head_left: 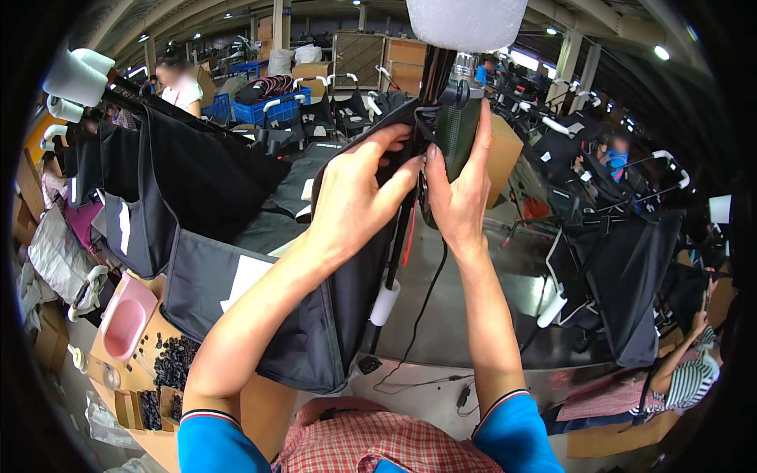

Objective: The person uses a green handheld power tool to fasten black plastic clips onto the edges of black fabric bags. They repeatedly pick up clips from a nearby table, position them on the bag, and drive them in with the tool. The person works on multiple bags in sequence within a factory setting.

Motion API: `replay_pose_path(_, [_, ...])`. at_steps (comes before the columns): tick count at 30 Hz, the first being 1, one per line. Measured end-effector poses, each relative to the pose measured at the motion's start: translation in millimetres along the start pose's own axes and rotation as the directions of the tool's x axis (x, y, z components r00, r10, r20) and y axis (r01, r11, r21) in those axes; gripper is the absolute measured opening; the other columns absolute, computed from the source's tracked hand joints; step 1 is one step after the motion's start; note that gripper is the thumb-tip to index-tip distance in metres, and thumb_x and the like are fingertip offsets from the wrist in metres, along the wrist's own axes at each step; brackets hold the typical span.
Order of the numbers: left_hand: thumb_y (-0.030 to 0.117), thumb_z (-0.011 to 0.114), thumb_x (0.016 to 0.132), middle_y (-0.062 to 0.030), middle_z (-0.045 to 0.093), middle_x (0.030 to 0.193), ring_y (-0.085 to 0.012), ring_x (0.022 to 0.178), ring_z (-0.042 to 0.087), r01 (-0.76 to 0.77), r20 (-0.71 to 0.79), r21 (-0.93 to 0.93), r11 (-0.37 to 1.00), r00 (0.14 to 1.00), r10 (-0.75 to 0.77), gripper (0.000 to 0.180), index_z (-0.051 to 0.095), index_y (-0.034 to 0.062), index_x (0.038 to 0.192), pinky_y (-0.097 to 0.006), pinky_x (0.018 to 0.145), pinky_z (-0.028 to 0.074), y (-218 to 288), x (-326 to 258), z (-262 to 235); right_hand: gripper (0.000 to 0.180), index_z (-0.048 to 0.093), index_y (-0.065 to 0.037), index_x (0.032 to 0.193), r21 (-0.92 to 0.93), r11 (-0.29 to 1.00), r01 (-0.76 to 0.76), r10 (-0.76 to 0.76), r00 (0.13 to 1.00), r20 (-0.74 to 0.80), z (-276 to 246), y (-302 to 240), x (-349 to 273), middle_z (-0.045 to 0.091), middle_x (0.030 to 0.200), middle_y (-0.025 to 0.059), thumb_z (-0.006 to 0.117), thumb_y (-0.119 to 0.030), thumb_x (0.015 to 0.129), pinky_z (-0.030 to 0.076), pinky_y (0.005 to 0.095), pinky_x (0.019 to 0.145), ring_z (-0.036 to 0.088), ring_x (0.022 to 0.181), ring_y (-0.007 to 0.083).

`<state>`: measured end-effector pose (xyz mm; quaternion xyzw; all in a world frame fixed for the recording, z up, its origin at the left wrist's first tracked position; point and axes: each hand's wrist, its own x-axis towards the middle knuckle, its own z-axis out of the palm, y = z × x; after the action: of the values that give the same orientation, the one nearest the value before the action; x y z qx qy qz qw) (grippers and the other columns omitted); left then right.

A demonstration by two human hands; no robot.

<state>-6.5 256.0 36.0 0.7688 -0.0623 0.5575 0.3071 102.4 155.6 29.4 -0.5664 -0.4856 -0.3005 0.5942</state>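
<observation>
In front of me a black fabric wagon or stroller body (303, 315) hangs on a dark metal frame. My left hand (359, 185) is closed on the edge of the black fabric next to an upright frame tube. Its fingertips are partly hidden behind the cloth. Just to the right, my right hand (461, 185) is wrapped round a dark green corded electric screwdriver (457, 142), its metal nose pointing up. The thumbs are close together beside the tube. White foam (467, 22) covers the frame's upper end, and a foam sleeve (385, 303) sits lower down.
At lower left a table (256, 410) bears a pink basin (128, 319) and many small black parts (175, 363). A black cord (426, 307) runs down from the tool. A carton (503, 162) stands behind my right hand. Nearby at right is a person in stripes (682, 370).
</observation>
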Motion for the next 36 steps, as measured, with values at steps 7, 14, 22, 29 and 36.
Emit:
replay_pose_path(7, [0.004, 0.069, 0.082, -0.0064, 0.061, 0.066, -0.0089, 0.056, 0.058, 0.02, -0.069, 0.201, 0.979, 0.998, -0.006, 0.012, 0.062, -0.0019, 0.09, -0.025, 0.051, 0.045, 7, -2, 10, 0.08, 0.016, -0.004, 0.148, -0.055, 0.998, 0.003, -0.003, 1.0, -0.003, 3, 0, 1, 0.051, 0.13, 0.0239, 0.062, -0.01, 0.083, 0.05, 0.0401, 0.086, 0.061, 0.105, 0.0357])
replay_pose_path(14, [0.001, 0.063, 0.084, -0.0074, 0.061, 0.065, -0.0105, 0.054, 0.057, 0.014, -0.079, 0.114, 0.993, 0.997, -0.005, 0.005, 0.061, -0.0023, 0.088, -0.026, 0.051, 0.045, 2, -5, 16, 0.082, 0.018, -0.001, 0.147, -0.005, 0.997, -0.083, 0.083, 0.995, 0.052, -8, -10, -6, 0.047, 0.134, 0.0216, 0.066, -0.014, 0.082, 0.048, 0.0384, 0.089, 0.059, 0.11, 0.0296])
replay_pose_path(22, [0.001, 0.06, 0.08, -0.0188, 0.061, 0.072, -0.0359, 0.066, 0.062, 0.116, -0.06, 0.03, 0.993, 0.992, -0.114, 0.006, 0.055, -0.002, 0.083, -0.039, 0.059, 0.048, 7, -4, 13, 0.084, 0.021, 0.0, 0.146, 0.248, 0.939, -0.24, 0.212, 0.968, 0.135, -22, 4, -7, 0.052, 0.125, 0.0142, 0.07, -0.033, 0.086, 0.043, 0.0324, 0.094, 0.053, 0.109, 0.0195])
replay_pose_path(29, [0.0, 0.06, 0.082, -0.0184, 0.061, 0.07, -0.0347, 0.061, 0.063, 0.119, 0.008, 0.039, 0.992, 0.993, -0.119, 0.007, 0.056, -0.0023, 0.086, -0.037, 0.057, 0.049, 6, -3, 8, 0.091, 0.02, -0.003, 0.147, 0.044, 0.996, -0.083, 0.08, 0.995, 0.056, -8, 11, 5, 0.05, 0.133, 0.0189, 0.074, -0.034, 0.081, 0.048, 0.0377, 0.09, 0.059, 0.11, 0.028])
replay_pose_path(36, [-0.004, 0.068, 0.077, -0.0149, 0.064, 0.088, -0.0255, 0.078, 0.064, -0.165, 0.017, 0.083, 0.983, 0.986, 0.165, 0.038, 0.057, -0.0021, 0.113, -0.035, 0.069, 0.05, 74, -19, -35, 0.092, 0.015, -0.005, 0.148, -0.15, 0.987, -0.048, 0.046, 0.999, -0.015, -6, 4, -5, 0.05, 0.132, 0.0245, 0.074, -0.027, 0.081, 0.051, 0.0414, 0.084, 0.059, 0.11, 0.0389])
